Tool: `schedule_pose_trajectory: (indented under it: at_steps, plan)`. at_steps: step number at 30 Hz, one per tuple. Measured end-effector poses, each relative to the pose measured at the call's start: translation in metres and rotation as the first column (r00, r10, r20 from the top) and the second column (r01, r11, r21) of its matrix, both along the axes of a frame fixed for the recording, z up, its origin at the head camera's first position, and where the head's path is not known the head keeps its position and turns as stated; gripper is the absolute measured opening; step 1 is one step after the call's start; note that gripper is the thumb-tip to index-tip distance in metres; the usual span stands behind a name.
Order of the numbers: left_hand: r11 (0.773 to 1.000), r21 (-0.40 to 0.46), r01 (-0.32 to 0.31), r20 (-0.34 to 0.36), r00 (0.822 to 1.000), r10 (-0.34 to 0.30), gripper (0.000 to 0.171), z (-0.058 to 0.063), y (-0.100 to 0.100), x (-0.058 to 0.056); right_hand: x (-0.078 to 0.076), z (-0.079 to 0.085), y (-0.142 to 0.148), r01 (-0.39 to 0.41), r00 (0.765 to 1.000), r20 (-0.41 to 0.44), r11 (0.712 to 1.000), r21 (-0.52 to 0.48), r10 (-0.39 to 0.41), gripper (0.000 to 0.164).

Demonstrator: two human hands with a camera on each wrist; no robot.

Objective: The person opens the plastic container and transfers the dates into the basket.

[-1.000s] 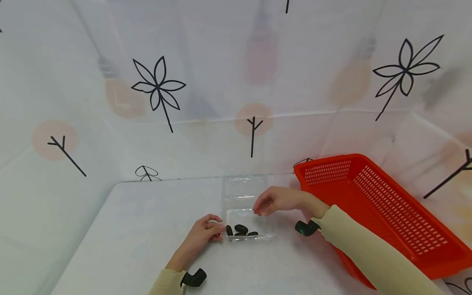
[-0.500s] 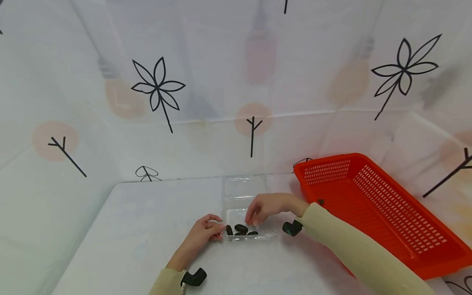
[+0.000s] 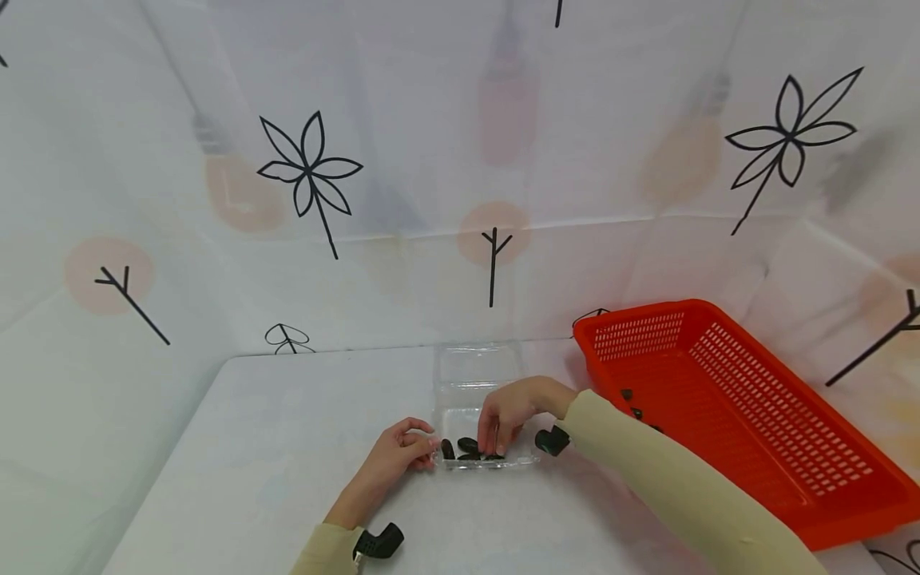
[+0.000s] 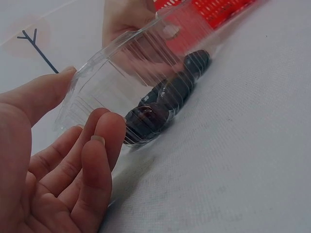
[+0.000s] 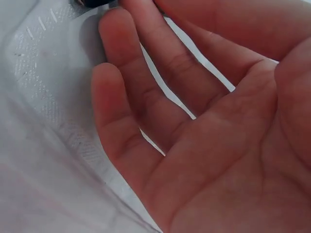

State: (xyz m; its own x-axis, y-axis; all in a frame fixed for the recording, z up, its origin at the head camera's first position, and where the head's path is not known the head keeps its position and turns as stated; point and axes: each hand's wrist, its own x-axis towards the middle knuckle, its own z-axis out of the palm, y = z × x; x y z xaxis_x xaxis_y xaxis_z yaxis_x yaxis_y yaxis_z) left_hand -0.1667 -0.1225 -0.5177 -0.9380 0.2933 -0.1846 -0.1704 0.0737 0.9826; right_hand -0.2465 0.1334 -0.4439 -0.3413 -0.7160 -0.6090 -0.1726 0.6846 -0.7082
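A clear plastic box [image 3: 481, 419] lies on the table with its lid [image 3: 477, 363] folded back. Several dark, glossy oval pieces like pebbles [image 3: 468, 445] sit along its near side. My left hand [image 3: 405, 445] holds the box's left edge; in the left wrist view the thumb [image 4: 58, 82] is at the rim and the curled fingers [image 4: 104, 133] lie against the wall. My right hand [image 3: 509, 407] reaches down into the box, fingertips right at one dark piece [image 3: 494, 457]. Its grip there I cannot tell. In the right wrist view a dark piece [image 5: 96, 2] shows beyond the fingertips.
A large red plastic basket [image 3: 772, 431] stands to the right, under my right forearm in the head view. A few small dark pieces [image 3: 627, 394] lie in it. Behind the white table [image 3: 273, 431] hangs a printed white cloth [image 3: 402, 200].
My right hand has moved left and down into the box, to the dark pieces. More of the basket's dark pieces show now. My left hand has stayed at the box's edge.
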Motion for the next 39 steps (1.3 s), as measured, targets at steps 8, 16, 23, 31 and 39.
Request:
schedule_pose_trajectory:
  at_steps: [8, 16, 23, 31, 39]
  plan:
    - [1.000, -0.009, 0.004, 0.006, 1.000, -0.004, 0.038, -0.0007, -0.0008, -0.0011, -0.0022, -0.0031, 0.0014, 0.022, 0.998, 0.055, 1.000, -0.017, -0.021, 0.024]
    - [1.000, -0.001, 0.004, 0.001, 1.000, -0.004, 0.038, -0.0009, -0.0009, -0.0007, -0.0022, -0.0051, 0.0030, 0.039, 0.995, 0.089, 0.999, -0.030, -0.036, 0.027]
    - [1.000, 0.000, -0.010, 0.009, 1.000, 0.010, 0.035, 0.0014, -0.0003, 0.0001, -0.0041, -0.0057, 0.0033, 0.029, 0.994, 0.110, 0.998, -0.056, -0.023, 0.028]
    - [1.000, 0.005, -0.013, 0.019, 1.000, 0.013, 0.033, 0.0020, 0.0000, 0.0003, -0.0050, -0.0085, 0.0030, 0.026, 0.987, 0.159, 0.997, -0.077, -0.013, 0.027]
    - [1.000, -0.010, -0.014, 0.020, 1.000, 0.014, 0.035, 0.0019, 0.0000, 0.0007, -0.0025, -0.0040, 0.0024, 0.010, 0.999, 0.039, 0.999, -0.045, -0.008, 0.027]
